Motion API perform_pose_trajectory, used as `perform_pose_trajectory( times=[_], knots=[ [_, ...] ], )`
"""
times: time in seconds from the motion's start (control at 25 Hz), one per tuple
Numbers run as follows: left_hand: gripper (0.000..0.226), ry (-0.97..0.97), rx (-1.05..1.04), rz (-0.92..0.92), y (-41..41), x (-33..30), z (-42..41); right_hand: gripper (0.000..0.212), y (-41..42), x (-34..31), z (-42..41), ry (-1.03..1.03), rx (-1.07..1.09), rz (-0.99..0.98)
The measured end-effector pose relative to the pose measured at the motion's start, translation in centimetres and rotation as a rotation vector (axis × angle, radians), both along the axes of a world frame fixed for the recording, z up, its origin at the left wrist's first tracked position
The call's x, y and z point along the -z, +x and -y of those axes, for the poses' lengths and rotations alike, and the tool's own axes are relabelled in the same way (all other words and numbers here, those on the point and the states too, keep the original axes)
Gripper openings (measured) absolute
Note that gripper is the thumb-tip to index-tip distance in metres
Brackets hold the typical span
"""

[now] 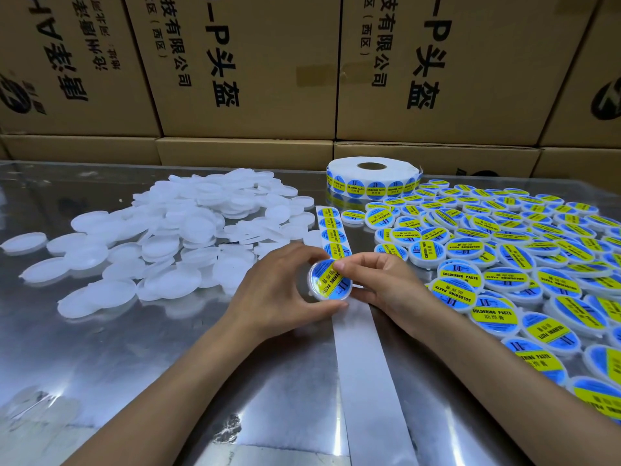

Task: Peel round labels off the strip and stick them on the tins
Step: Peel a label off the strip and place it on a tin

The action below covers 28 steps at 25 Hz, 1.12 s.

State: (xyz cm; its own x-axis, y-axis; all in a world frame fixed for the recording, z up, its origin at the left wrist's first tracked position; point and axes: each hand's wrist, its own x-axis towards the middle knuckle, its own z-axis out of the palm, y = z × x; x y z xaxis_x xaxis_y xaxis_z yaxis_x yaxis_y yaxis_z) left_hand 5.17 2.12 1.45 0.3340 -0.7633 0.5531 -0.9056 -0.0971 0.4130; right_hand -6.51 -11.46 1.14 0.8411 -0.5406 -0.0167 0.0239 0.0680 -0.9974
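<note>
Two hands (279,290) (379,284) hold one tin (331,280) between unlabelled (161,230) and labelled piles (521,264).

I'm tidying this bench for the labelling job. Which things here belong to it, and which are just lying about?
In the job:
tin in hand, left hand, right hand
label strip
label roll
unlabelled tins
labelled tins

Lying about:
cardboard boxes

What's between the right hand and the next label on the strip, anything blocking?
Nothing visible blocks it. The right hand presses a label onto the tin held by the left hand. The next label on the strip lies exposed just beyond the fingertips; the tin sits nearer, not over it.
</note>
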Motion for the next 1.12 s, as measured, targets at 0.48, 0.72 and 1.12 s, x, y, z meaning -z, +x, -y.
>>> perform_pose_trajectory(
  times=[0.48,0.72,1.12],
  knots=[
    [0.049,-0.004,-0.024,-0.071,-0.1,-0.1,-0.2,0.025,0.6,0.5,-0.5,-0.261,-0.041,0.102],
    [0.051,-0.067,0.026,-0.091,-0.4,0.0,0.3,0.053,0.3,0.1,-0.4,-0.286,-0.149,-0.021],
    [0.063,-0.133,0.043,0.006,-1.5,-0.3,0.2,0.043,0.3,0.1,-0.8,-0.307,-0.064,-0.072]
  ],
)
